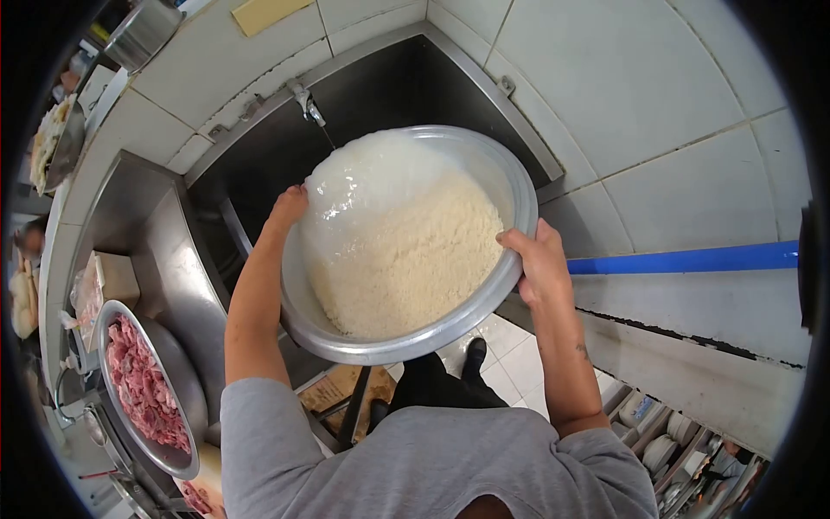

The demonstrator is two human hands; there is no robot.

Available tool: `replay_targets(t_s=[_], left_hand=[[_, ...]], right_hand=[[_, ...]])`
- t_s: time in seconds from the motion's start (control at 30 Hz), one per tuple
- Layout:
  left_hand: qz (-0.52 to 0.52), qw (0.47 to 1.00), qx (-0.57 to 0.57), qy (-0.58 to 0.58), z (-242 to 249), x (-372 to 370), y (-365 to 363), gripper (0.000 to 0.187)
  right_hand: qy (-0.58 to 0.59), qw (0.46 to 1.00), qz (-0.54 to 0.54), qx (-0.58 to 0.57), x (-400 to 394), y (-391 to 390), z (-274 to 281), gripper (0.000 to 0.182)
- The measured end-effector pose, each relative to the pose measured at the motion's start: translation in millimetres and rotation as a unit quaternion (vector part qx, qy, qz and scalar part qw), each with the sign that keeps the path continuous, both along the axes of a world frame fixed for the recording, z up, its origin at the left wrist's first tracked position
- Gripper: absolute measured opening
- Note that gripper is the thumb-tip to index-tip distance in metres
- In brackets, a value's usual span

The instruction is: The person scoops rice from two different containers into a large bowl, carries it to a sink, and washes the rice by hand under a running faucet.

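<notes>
A large metal basin point(519, 186) is held tilted over the near edge of the sink. Pale rice point(424, 259) fills its near and right side, while cloudy white water point(363, 177) gathers toward the far left rim. My left hand point(291, 205) grips the left rim, its fingers partly hidden by the basin. On the right rim, my right hand point(540, 262) is closed with the thumb over the edge and the other fingers underneath. A faucet point(307, 104) on the wall lets a thin stream fall near the far rim.
The deep steel sink point(432, 78) lies beyond the basin. At left, a metal bowl of raw meat point(147, 385) stands beside the steel counter point(177, 268). A ledge with a blue edge point(683, 262) runs along the right, above shelves of dishes point(661, 450). A metal pot point(144, 35) sits upper left.
</notes>
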State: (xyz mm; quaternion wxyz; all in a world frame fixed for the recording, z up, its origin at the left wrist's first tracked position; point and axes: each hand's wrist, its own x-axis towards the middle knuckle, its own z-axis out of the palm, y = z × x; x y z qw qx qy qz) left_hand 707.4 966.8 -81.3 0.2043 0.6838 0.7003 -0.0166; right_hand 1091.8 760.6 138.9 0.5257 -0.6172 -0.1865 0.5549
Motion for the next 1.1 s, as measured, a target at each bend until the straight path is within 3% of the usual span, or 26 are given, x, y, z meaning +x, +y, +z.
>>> replay_targets(t_s=[0.07, 0.2, 0.3, 0.4, 0.5, 0.7, 0.8, 0.9, 1.0, 1.1], left_hand=[[-0.087, 0.995, 0.023, 0.045, -27.0, -16.7, 5.2, 0.033], [-0.254, 0.954, 0.044, 0.15, -14.7, -13.9, -8.5, 0.031], [-0.211, 0.971, 0.013, 0.107, -0.2, -4.1, -20.6, 0.032], [-0.261, 0.955, 0.009, 0.139, 10.6, 2.4, -26.9, 0.033], [-0.18, 0.983, 0.017, 0.04, 22.2, 10.7, -35.6, 0.034], [-0.213, 0.973, 0.008, 0.087, 19.0, 9.8, -32.9, 0.033], [-0.243, 0.964, 0.024, 0.108, 17.7, 8.1, -32.4, 0.033], [-0.276, 0.95, 0.124, 0.073, 4.8, 0.6, -32.2, 0.029], [-0.239, 0.965, -0.003, 0.108, 11.1, 5.2, -26.1, 0.036], [-0.153, 0.988, -0.019, 0.019, -11.3, -4.2, -17.1, 0.038]], right_hand=[[0.008, 1.0, -0.006, 0.003, -2.1, -7.0, 7.6, 0.037], [0.021, 1.0, -0.016, 0.013, -6.4, -20.3, 24.3, 0.036], [0.033, 0.999, -0.015, 0.031, -3.9, -27.3, 36.2, 0.035], [0.041, 0.998, -0.02, 0.047, -0.9, -31.4, 44.4, 0.035], [0.038, 0.998, -0.02, 0.039, 3.2, -35.3, 48.3, 0.035], [0.054, 0.997, -0.026, 0.047, 3.8, -37.1, 48.7, 0.035], [0.058, 0.997, -0.026, 0.053, 2.7, -34.7, 49.0, 0.035], [0.059, 0.997, -0.026, 0.046, 2.6, -32.6, 50.2, 0.036], [0.062, 0.997, -0.023, 0.05, 2.8, -30.2, 49.4, 0.036], [0.068, 0.996, -0.021, 0.057, 3.1, -27.1, 50.6, 0.036]])
